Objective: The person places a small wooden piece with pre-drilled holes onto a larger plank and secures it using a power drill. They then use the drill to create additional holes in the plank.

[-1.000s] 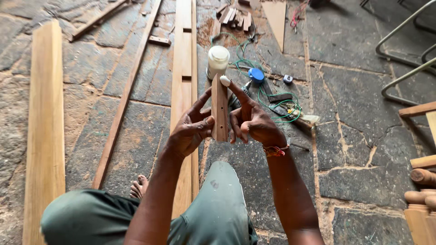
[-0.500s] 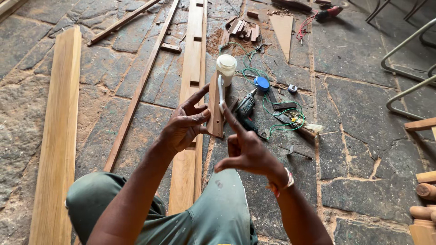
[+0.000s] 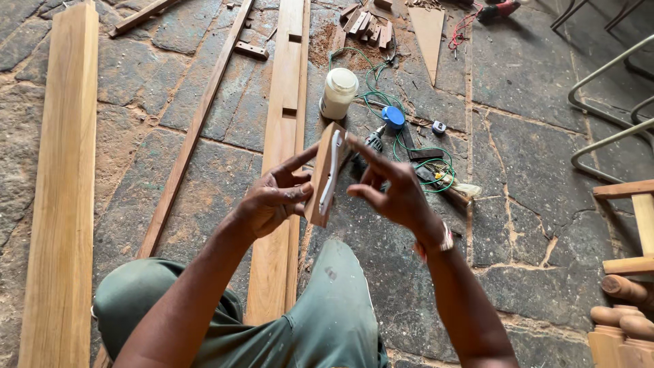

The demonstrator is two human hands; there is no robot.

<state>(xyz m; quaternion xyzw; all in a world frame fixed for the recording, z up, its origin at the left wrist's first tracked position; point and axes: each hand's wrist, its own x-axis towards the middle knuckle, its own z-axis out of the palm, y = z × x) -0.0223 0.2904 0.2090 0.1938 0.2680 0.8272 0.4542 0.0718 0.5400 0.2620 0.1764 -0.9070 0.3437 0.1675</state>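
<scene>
My left hand (image 3: 272, 199) holds a small flat wooden block (image 3: 323, 176) upright in front of me, thumb and fingers pinching its lower edge. A streak of white glue runs along the block's narrow face. My right hand (image 3: 392, 187) is beside it, its index finger stretched out and touching the top of the glued edge. A white glue bottle (image 3: 338, 93) stands on the stone floor just beyond the block.
A notched plank (image 3: 283, 136) and a thin strip (image 3: 194, 129) lie on the stone floor; a broad plank (image 3: 65, 177) lies at left. A green cord (image 3: 381, 102), a blue cap (image 3: 393, 116), wood offcuts (image 3: 368, 20), metal chair legs (image 3: 606, 82) and turned wooden legs (image 3: 623, 313) sit to the right.
The right hand drew back from the block, then returned so its index finger touches the glued edge. The block tilted and the view shifted slightly.
</scene>
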